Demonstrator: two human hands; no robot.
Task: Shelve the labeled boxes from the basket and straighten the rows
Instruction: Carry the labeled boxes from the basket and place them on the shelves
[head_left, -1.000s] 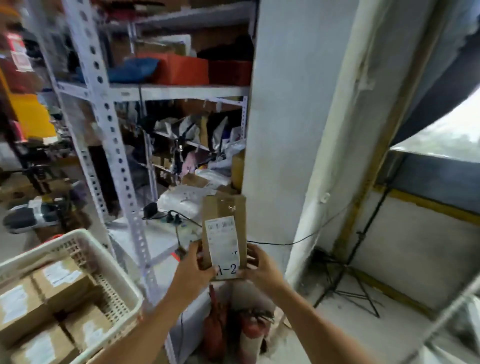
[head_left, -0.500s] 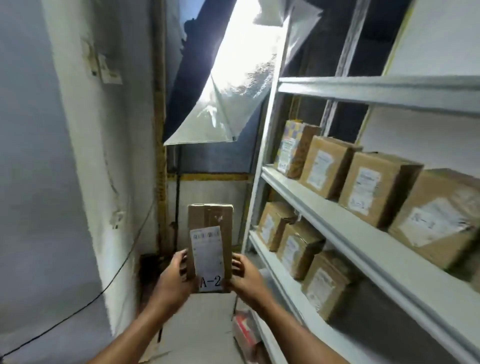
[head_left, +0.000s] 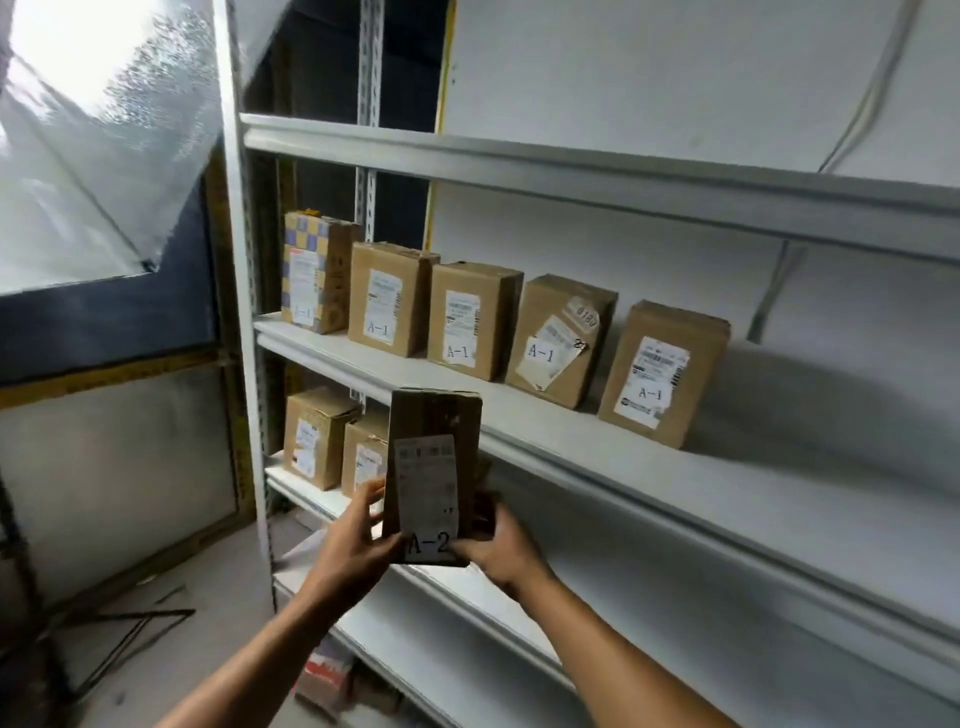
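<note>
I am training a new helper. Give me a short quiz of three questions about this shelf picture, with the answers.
1. True or false: the held box carries the label A-2.
2. How many boxes stand on the A-1 shelf?
3. Which hands hold the box? A) left only B) right only C) both

Key
1. True. A-2 is written at the bottom of its label.
2. Five. Four are plain brown; the leftmost box has a checkered top.
3. C. The left hand and the right hand grip its lower part from either side.
</note>
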